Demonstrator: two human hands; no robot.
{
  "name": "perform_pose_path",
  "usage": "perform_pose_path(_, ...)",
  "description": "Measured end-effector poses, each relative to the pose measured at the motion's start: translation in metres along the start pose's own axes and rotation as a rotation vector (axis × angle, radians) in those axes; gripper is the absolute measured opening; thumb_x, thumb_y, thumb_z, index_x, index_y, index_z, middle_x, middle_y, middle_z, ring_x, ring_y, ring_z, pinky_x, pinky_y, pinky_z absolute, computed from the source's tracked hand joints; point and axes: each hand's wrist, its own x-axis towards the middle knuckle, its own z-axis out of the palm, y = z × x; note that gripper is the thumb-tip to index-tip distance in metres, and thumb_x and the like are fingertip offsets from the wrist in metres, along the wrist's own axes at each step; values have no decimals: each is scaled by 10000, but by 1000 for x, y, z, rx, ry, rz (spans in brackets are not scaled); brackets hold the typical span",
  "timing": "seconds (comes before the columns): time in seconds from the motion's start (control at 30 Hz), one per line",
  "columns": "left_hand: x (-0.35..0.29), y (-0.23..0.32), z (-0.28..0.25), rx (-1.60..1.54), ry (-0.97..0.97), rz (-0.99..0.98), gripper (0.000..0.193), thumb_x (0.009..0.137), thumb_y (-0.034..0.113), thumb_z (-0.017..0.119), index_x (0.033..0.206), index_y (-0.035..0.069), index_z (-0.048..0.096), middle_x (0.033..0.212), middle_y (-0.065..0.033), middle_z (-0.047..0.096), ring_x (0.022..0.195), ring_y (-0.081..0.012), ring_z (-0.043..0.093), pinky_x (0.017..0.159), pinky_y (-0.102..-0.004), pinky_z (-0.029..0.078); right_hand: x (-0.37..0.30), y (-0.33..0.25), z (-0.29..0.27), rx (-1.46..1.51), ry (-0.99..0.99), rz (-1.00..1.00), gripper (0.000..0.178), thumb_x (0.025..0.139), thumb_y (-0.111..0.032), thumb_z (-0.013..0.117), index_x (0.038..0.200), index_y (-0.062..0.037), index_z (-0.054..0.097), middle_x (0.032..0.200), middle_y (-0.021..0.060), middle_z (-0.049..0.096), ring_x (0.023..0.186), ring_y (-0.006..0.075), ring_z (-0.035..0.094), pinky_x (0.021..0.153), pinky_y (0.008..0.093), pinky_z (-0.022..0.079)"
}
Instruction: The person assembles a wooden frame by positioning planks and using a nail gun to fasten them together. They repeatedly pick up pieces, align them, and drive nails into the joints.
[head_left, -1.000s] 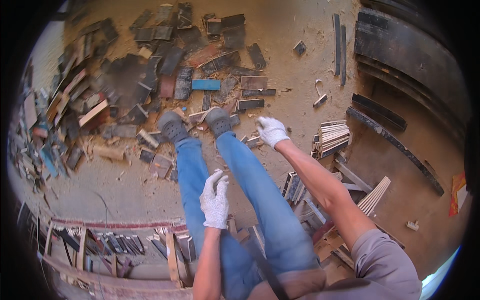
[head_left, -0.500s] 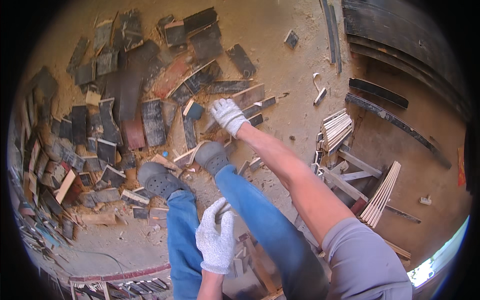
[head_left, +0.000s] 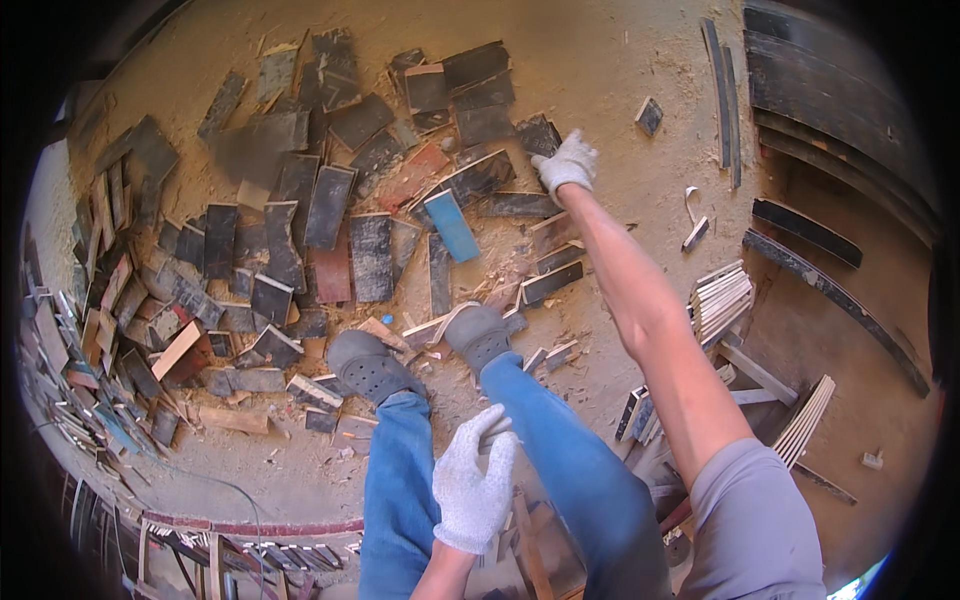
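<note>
My right hand (head_left: 568,165), in a pale knit glove, reaches far out over the scrap pile with fingers spread. It is at the right end of a dark board offcut (head_left: 537,134); whether it touches the offcut I cannot tell. Below and left of it a blue board piece (head_left: 452,226) lies on other offcuts. My left hand (head_left: 474,485), gloved the same way, hovers by my knees. Its fingers are bent with a gap to the thumb, and nothing shows in it. My feet in grey clogs (head_left: 477,335) stand at the pile's near edge.
Many dark and reddish offcuts (head_left: 371,257) spread across the sawdust-strewn floor. Stacked strips (head_left: 722,297) stand right of my arm, with a wooden frame beside them. Long curved dark strips (head_left: 835,300) and large dark panels (head_left: 835,110) lie at the right. More scraps heap up at far left.
My right hand has moved away and to the right, from near the blue piece to the dark offcut. The blue piece, tilted before, now lies flatter. The whole view has shifted.
</note>
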Motion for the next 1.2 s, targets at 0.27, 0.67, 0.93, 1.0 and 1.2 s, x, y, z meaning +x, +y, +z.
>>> perform_pose_path(0.27,6,-3,2,-217,195,-80,821,905,180,785,1557,13,314,1464,-206,523,1319,-302,566,1073,-402,482,-110,-15,-97,257,-558,-419,571,787,-445,794,1149,-25,657,1141,165,698,1062,270,672,958,406,532)
perform_pose_path(0.67,26,-40,-16,-725,464,-287,372,1008,180,680,1317,-7,588,1145,-47,682,961,-128,635,868,-303,523,-173,-103,-51,223,-86,-1066,183,968,-248,621,1052,-90,661,883,138,679,910,370,661,762,481,521)
perform_pose_path(0.93,17,-40,-29,-861,452,-248,391,1025,178,653,1359,0,556,1185,-53,662,1014,-127,620,911,-303,504,-99,-211,3,-237,14,-1173,566,818,-105,653,1375,-128,554,1286,160,629,1155,310,603,946,456,491)
perform_pose_path(1.0,16,-40,-34,-857,469,-231,347,1028,180,643,1327,16,581,1168,-40,662,1004,-123,619,908,-305,502,-107,-203,5,-243,2,-1064,400,846,-135,617,1245,-128,595,1137,173,645,1132,314,594,933,459,475)
perform_pose_path(1.2,14,-43,-47,-900,374,-270,388,1031,195,644,1358,4,557,1186,-51,661,1010,-131,618,910,-307,511,-93,-175,14,-249,142,-1178,500,823,-99,592,1322,-113,580,1309,172,596,1213,333,565,996,458,454)
